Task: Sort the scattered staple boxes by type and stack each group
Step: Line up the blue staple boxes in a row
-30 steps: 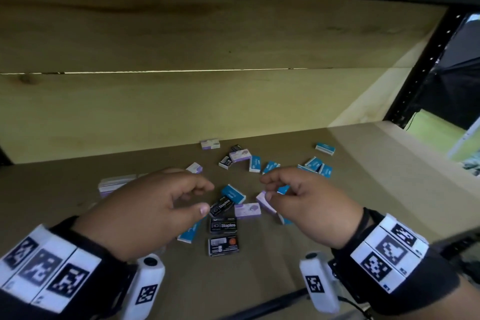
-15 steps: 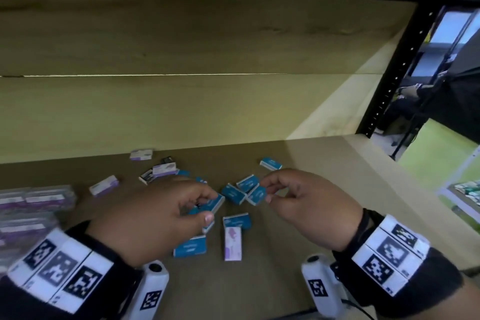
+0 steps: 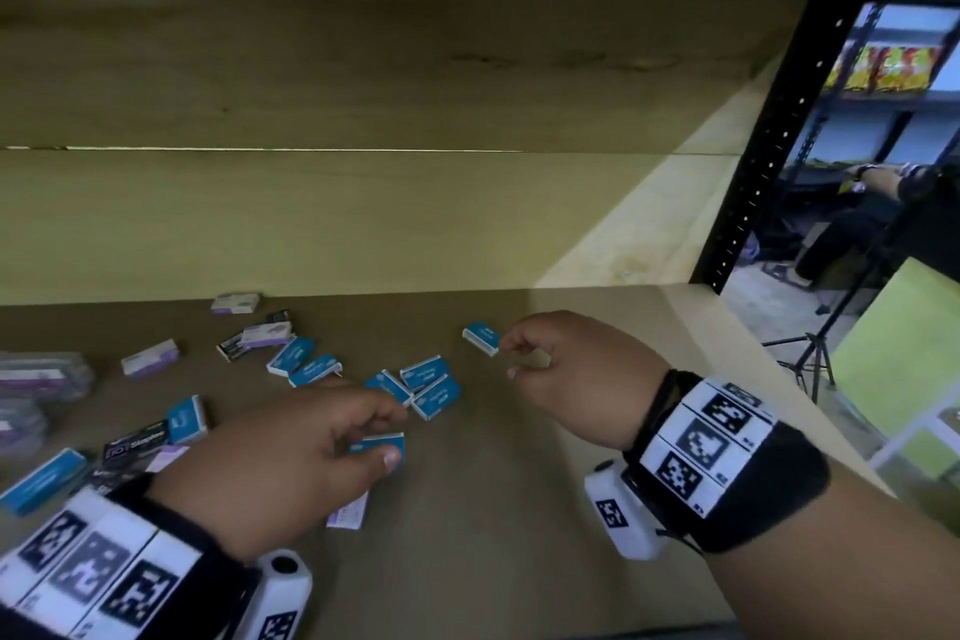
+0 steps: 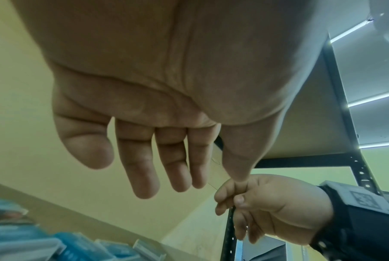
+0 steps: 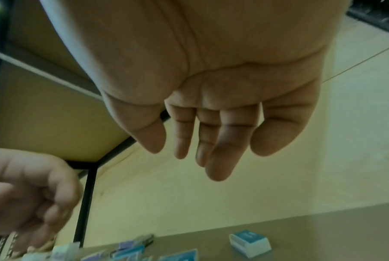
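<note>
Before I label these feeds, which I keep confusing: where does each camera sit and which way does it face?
Head: on the head, facing forward and down at the shelf; left hand and right hand show.
Left wrist: under the wrist, facing along its fingers; right hand beyond.
Right wrist: likewise, along its own fingers.
Shared: head and right wrist both show the lone blue box.

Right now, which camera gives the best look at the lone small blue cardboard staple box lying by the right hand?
The head view: the lone small blue cardboard staple box lies whole beside the right hand. The right wrist view shows it under the fingers; the left wrist view doesn't clearly show it.
</note>
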